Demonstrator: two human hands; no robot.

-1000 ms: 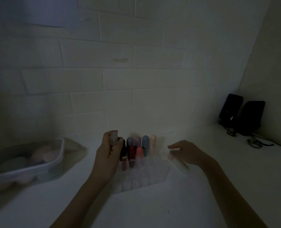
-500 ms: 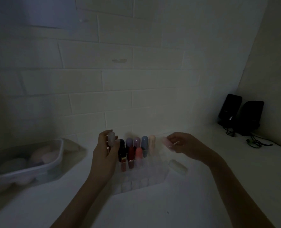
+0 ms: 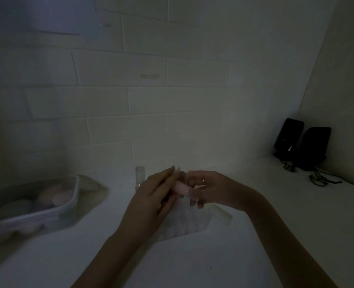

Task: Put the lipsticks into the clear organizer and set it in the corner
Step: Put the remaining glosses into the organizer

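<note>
The clear organizer point(image 3: 184, 224) sits on the white counter by the tiled wall, mostly hidden behind my hands. A pale capped lipstick point(image 3: 140, 174) stands upright at its back left. My right hand point(image 3: 215, 190) pinches a pink lipstick point(image 3: 181, 187), held roughly level above the organizer. My left hand point(image 3: 151, 204) reaches in from the left with straight fingers, their tips at the pink lipstick's left end. The other lipsticks in the organizer are covered by my hands. A white lipstick point(image 3: 220, 213) lies on the counter just right of the organizer.
A clear plastic tub point(image 3: 73, 196) with soft pink and grey round items sits at the left. Two black speakers point(image 3: 302, 142) and their cables point(image 3: 317, 178) occupy the right corner. The scene is dim.
My left hand let go of the pale lipstick, which now stands in the organizer, and moved right. My right hand lifted the pink lipstick and brought it left to meet my left hand.
</note>
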